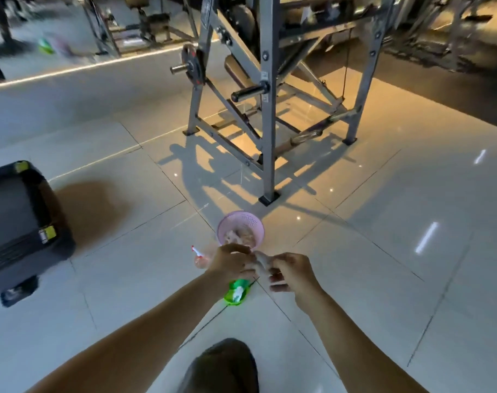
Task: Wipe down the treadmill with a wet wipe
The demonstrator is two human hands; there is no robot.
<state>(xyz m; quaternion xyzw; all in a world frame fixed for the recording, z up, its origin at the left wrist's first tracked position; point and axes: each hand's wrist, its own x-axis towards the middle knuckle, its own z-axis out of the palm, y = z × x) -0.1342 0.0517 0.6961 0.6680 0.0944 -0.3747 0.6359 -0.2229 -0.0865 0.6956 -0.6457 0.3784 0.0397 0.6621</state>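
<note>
A crumpled white wet wipe (261,262) is held up between the two hands, low over the shiny pale tiled floor (383,251). One end of it is pinched by the curled fingers of the left hand (232,262). The other end is pinched by the finger and thumb of the right hand (294,272), and the other fingers of that hand are curled loosely below it.

Right under the hands, a green wet wipe pack (236,293) with a white flap is seen lying flat on the floor. Just past the hands, a small pink plastic basket with little holes (241,226) is set on the floor, with some crumpled pale stuff inside it. Beside the left hand, a small clear spray bottle with a red and white top (199,255) is seen, partly hidden by the hand.

The dark end of the black treadmill (17,219) is found at the left edge, well apart from the hands, with yellow stickers on its side rail. A tall grey metal gym frame with a round weight plate (267,109) is stood on the floor farther back. A knee in dark cloth (224,364) is seen at the bottom.
</note>
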